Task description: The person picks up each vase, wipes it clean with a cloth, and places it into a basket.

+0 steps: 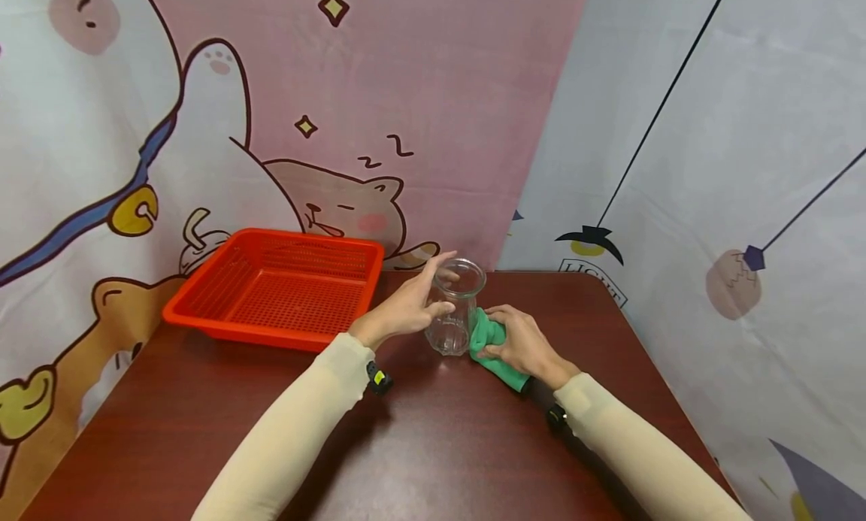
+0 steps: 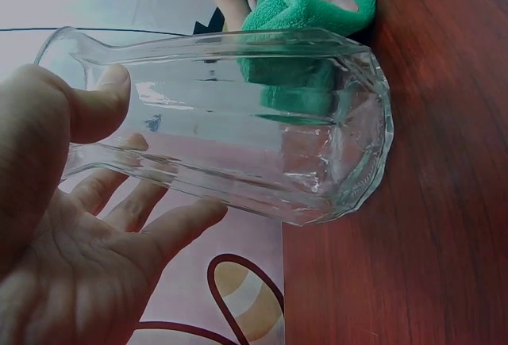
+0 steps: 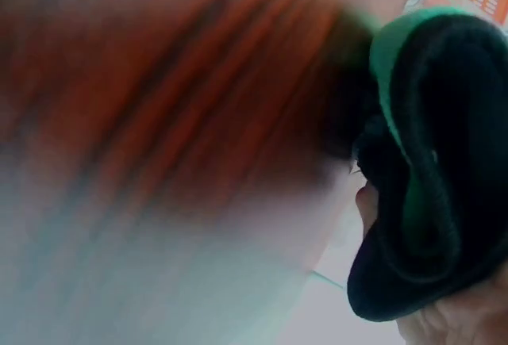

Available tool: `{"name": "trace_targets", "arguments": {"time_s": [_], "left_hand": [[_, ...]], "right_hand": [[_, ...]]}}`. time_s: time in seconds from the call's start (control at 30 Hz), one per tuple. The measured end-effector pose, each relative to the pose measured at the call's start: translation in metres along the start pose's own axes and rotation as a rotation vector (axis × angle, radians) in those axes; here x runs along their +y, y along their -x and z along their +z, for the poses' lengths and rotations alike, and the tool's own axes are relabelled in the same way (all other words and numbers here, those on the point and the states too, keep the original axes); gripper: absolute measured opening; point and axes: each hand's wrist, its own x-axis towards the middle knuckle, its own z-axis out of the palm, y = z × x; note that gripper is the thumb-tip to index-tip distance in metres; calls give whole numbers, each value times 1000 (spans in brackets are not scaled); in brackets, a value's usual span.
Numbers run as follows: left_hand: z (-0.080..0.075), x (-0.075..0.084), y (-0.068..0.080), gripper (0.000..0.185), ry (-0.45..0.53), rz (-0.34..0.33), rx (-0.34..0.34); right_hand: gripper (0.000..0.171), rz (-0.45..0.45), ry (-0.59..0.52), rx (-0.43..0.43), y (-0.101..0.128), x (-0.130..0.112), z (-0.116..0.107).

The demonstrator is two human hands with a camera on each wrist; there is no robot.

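A person's left hand (image 1: 406, 308) rests against the side of a clear ribbed glass jar (image 1: 456, 307), thumb on the near wall and the other fingers spread loosely along the jar's left side towards the rim. The left wrist view shows the thumb (image 2: 95, 107) pressed on the glass and the fingers (image 2: 167, 230) nearly straight beneath it, so this is a steadying touch more than a full clasp.

The jar stands upright on a dark red-brown table (image 1: 440, 446), near the middle of the far edge. Just to its right, the right hand (image 1: 524, 344) is curled round a bunched green cloth (image 1: 489, 339), which presses against the lower right side of the jar. The right wrist view is blurred, showing only the folded cloth (image 3: 429, 170) held in the fingers.

Judging from this, the wiping looks barely begun: the cloth meets only the outside base of the jar, and the inside and upper walls appear untouched.

An orange-red perforated basket (image 1: 277, 289) sits at the far left corner of the table, apart from the jar. Cartoon-printed fabric hangs behind.
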Motion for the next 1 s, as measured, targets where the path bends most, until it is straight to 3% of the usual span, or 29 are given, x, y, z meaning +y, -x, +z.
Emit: {"name": "trace_targets", "arguments": {"time_s": [0.17,0.47,0.73,1.0], "left_hand": [[1,0,0,96,-1,0,1],[3,0,1,96,6,-3,-3],[1,-2,2,97,-4,8,3],[-1,-1,1,98,-19,22,5]], "right_hand": [[72,-9,-13,3,1,3,2],[74,59,-70,-20,1,5,1],[81,119,-149,-2,-1,1,1],[82,108,-220,44,-5,-7,-8]]}}
